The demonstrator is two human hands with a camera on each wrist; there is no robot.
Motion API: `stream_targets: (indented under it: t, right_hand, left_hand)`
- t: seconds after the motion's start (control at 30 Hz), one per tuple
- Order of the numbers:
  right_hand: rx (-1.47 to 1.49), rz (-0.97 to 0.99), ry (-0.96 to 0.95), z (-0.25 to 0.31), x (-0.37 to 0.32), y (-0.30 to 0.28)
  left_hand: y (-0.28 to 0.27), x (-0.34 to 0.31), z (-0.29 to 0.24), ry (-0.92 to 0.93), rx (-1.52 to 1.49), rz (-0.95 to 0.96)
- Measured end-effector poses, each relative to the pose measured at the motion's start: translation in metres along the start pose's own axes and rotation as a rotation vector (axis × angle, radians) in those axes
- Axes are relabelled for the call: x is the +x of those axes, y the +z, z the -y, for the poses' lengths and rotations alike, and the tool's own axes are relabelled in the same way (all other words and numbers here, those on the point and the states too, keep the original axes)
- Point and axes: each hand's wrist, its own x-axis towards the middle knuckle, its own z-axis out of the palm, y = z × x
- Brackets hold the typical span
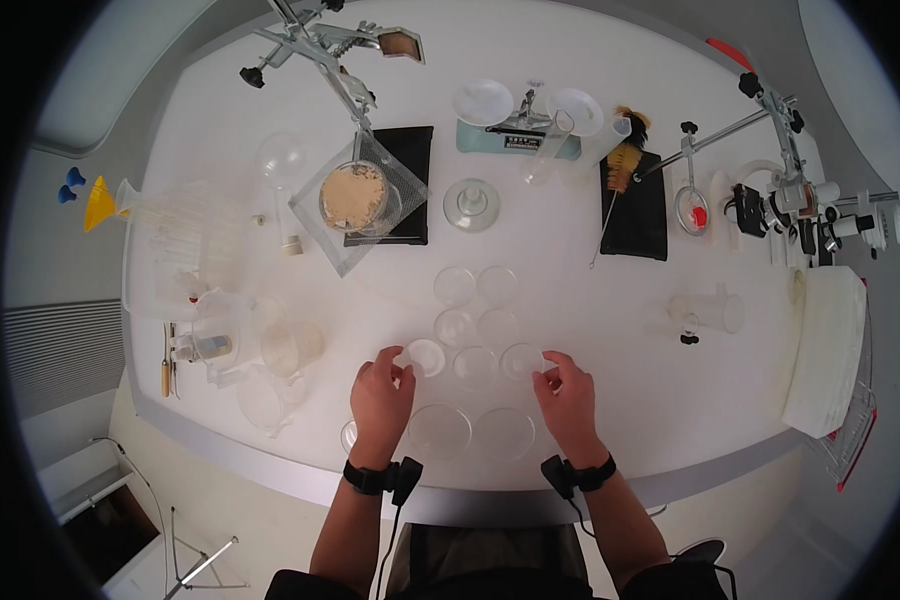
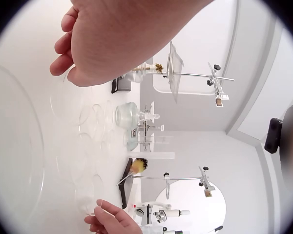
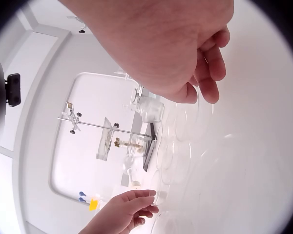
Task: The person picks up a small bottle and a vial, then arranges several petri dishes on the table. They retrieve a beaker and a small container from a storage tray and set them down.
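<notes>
Several clear round glass dishes stand in rows on the white table. My left hand (image 1: 383,400) pinches the left edge of a dish (image 1: 427,358) between thumb and fingers. On the other side, my right hand (image 1: 566,400) pinches the right edge of another dish (image 1: 520,362). Between these two lies a third dish (image 1: 475,368), touched by neither hand. Two larger dishes, one at the left (image 1: 440,431) and one at the right (image 1: 504,434), lie nearer the table's front edge. In the left wrist view the right hand (image 2: 113,219) shows at the bottom.
Beyond the dishes stand a glass burner (image 1: 471,205) and a balance (image 1: 518,140). A stand holds gauze with a tan heap (image 1: 353,196) at the back left. Beakers (image 1: 292,346) are at the left, a glass cylinder (image 1: 715,310) and folded white cloth (image 1: 828,350) at the right.
</notes>
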Motion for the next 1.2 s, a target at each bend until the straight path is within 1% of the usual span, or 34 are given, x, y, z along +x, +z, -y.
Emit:
stream_targets:
  t: [0.03, 0.27, 0.33, 0.47, 0.57, 0.63, 0.87, 0.93, 1.03, 1.1, 1.13, 1.2]
  right_hand:
    - [0.032, 0.021, 0.046, 0.0, 0.0, 0.001]
    - [0.025, 0.02, 0.044, 0.0, 0.0, 0.001]
    - [-0.013, -0.005, -0.016, 0.001, 0.0, 0.0]
    - [-0.048, -0.008, -0.061, 0.001, 0.0, -0.001]
    - [0.014, -0.002, -0.015, 0.001, -0.001, 0.001]
    - [0.052, 0.027, 0.062, 0.0, -0.002, 0.002]
    - [0.07, 0.039, 0.071, 0.002, -0.002, 0.0]
    - [0.055, 0.03, 0.048, 0.001, -0.003, 0.0]
    - [0.057, -0.005, 0.02, 0.001, -0.003, -0.002]
    - [0.077, -0.03, 0.038, 0.001, -0.003, -0.01]
    - [0.097, -0.055, 0.059, 0.0, -0.003, -0.016]
    - [0.088, -0.077, 0.054, -0.008, -0.006, -0.03]
  left_hand:
    - [0.0, 0.0, -0.001, 0.0, 0.0, 0.0]
    - [-0.001, 0.0, -0.001, -0.011, 0.01, 0.015]
    - [-0.001, 0.0, -0.002, -0.01, 0.011, 0.019]
    - [0.0, -0.001, -0.002, 0.0, 0.014, 0.024]
    - [0.0, -0.001, -0.003, -0.009, 0.011, 0.032]
    - [0.0, -0.002, -0.004, -0.015, 0.009, 0.037]
    - [-0.001, -0.002, -0.007, -0.022, 0.016, 0.059]
    - [-0.002, -0.003, -0.007, -0.02, 0.026, 0.061]
    - [-0.004, -0.006, -0.008, -0.001, 0.016, 0.039]
    - [-0.011, -0.011, -0.009, 0.027, 0.026, -0.025]
    - [-0.015, -0.015, -0.008, 0.026, 0.026, -0.026]
    - [-0.025, -0.025, -0.003, 0.057, 0.007, -0.105]
